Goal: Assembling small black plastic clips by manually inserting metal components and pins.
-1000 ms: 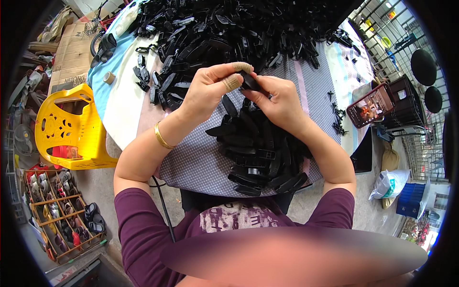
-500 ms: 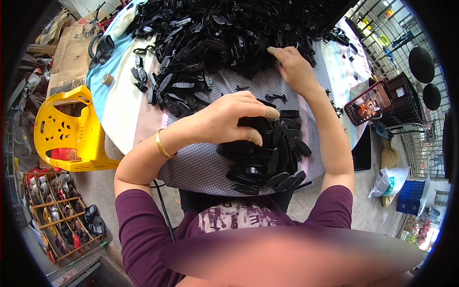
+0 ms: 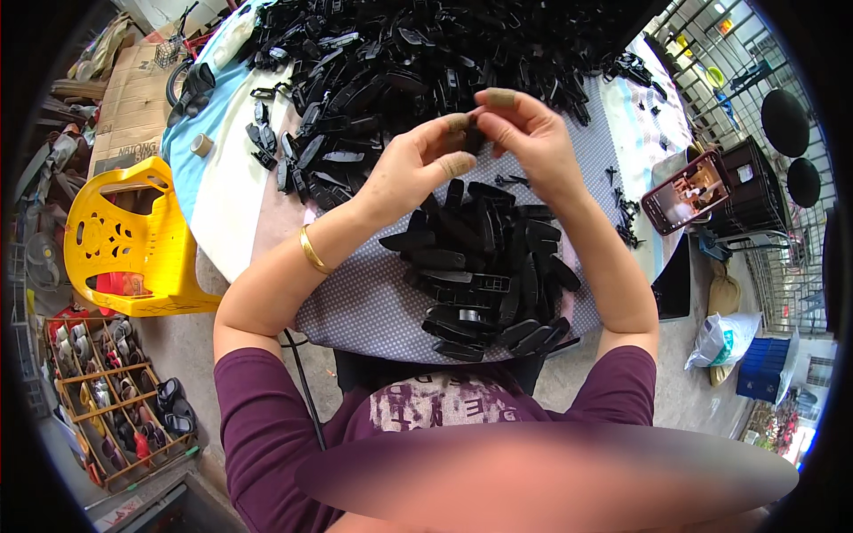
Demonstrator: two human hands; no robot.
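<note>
Left hand (image 3: 413, 169) and right hand (image 3: 524, 133) pinch one small black plastic part (image 3: 474, 138) together at fingertips above the sorted pile (image 3: 484, 266); judged light, rigid, smooth—grip its edges.

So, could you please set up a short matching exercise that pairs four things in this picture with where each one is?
Things:
1. small black part
2. yellow plastic stool
3. phone
4. near pile of black parts

Places:
A. on the dotted cloth between the person's forearms
B. on the floor to the left of the table
D. pinched between the left hand and right hand
C. at the right edge of the table

Pairs: 1-D, 2-B, 3-C, 4-A
</note>
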